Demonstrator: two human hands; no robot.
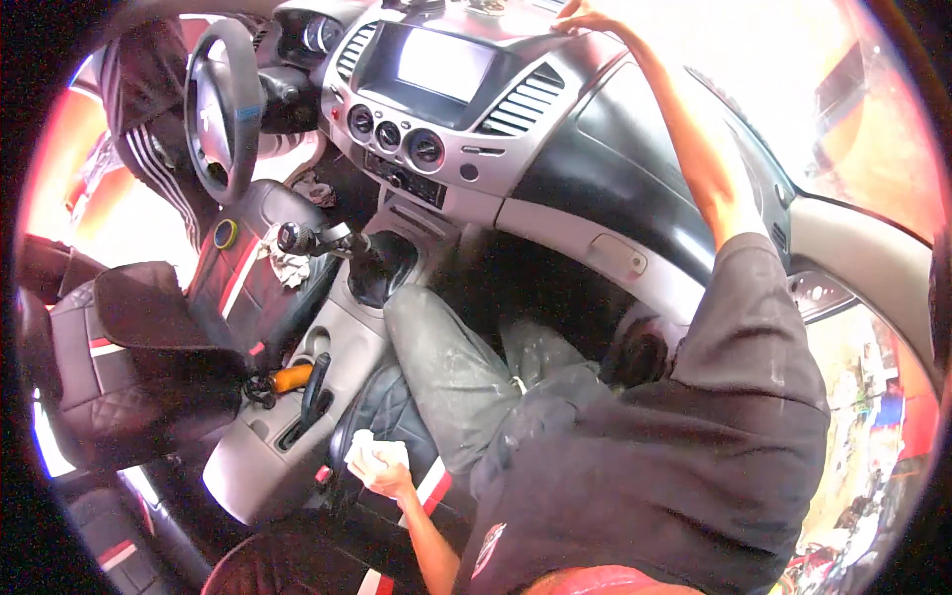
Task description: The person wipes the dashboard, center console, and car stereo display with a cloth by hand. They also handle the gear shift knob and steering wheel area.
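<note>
You're likely cleaning: left hand (385, 474) pinching cloth (362, 443), right hand (592, 19) touching dash (540, 45), its fingers unclear, wiping probably needing cloth lifted

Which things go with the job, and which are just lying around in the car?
With the job:
white wad, in the left hand
dashboard, under the right hand

Lying about:
yellow round thing, on driver's seat
crumpled cloth, same seat
orange thing, beside the handbrake
</note>
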